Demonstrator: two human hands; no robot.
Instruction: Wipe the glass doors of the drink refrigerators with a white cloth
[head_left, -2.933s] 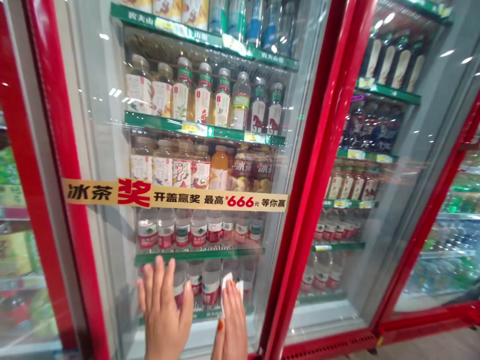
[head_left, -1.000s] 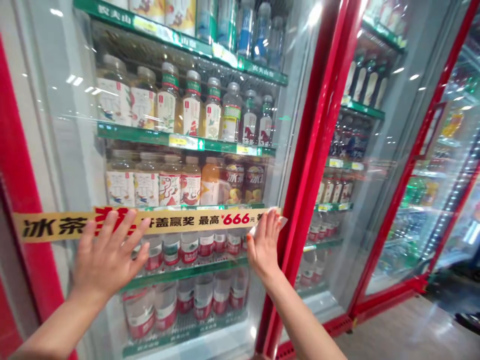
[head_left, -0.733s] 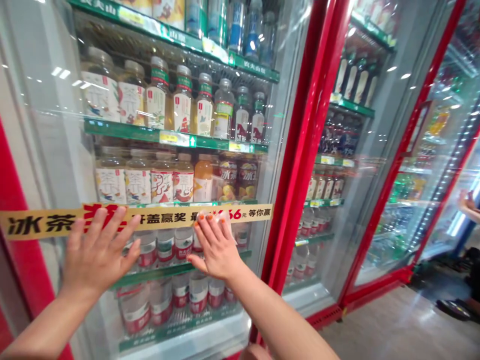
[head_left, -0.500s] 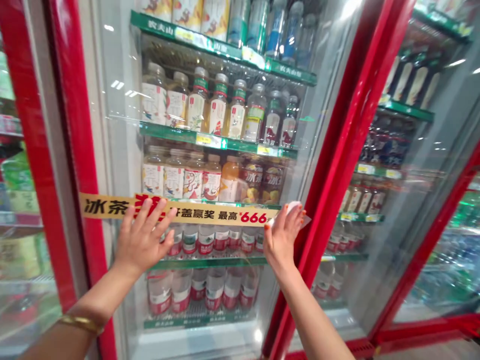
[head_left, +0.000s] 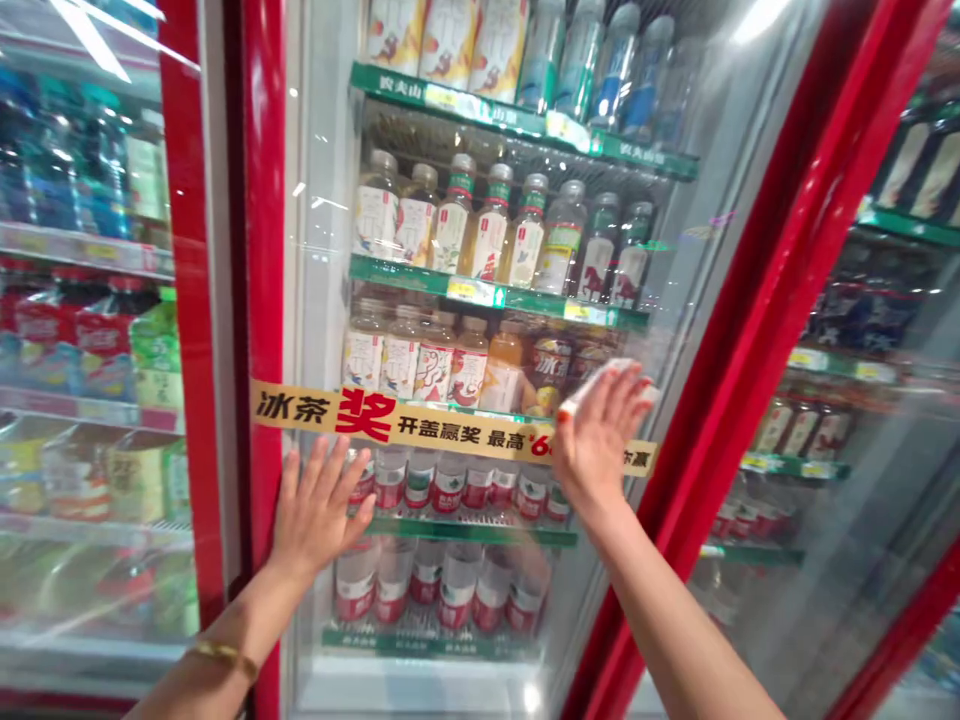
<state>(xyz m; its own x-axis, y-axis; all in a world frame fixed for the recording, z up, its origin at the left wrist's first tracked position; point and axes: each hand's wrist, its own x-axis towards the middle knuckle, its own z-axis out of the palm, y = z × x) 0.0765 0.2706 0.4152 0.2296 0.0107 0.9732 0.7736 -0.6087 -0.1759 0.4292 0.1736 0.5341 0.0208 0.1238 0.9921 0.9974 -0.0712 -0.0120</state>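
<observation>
My left hand [head_left: 319, 510] lies with fingers spread against the glass door [head_left: 480, 680], just below the left part of a yellow promotional strip [head_left: 439, 428]. Nothing is held in it, and a gold bangle [head_left: 223, 655] circles that wrist. A white tissue [head_left: 619, 368], partly hidden under the fingers, is in my right hand [head_left: 600, 440], which presses it on the glass over the strip's right part. Behind the glass, tea bottles [head_left: 450, 235] and red-and-white labelled water bottles [head_left: 456, 590] stand upright on green-edged shelves.
A red door frame post [head_left: 757, 330] runs slanted on the right, and another red post [head_left: 266, 250] borders the left side. Beyond them stand neighbouring coolers, with drink cartons [head_left: 112, 330] at left and dark bottles [head_left: 847, 290] at right.
My right hand with the tissue has moved up relative to the strip, uncovering its right end. My left hand has slid down off the strip. The view has shifted left.
</observation>
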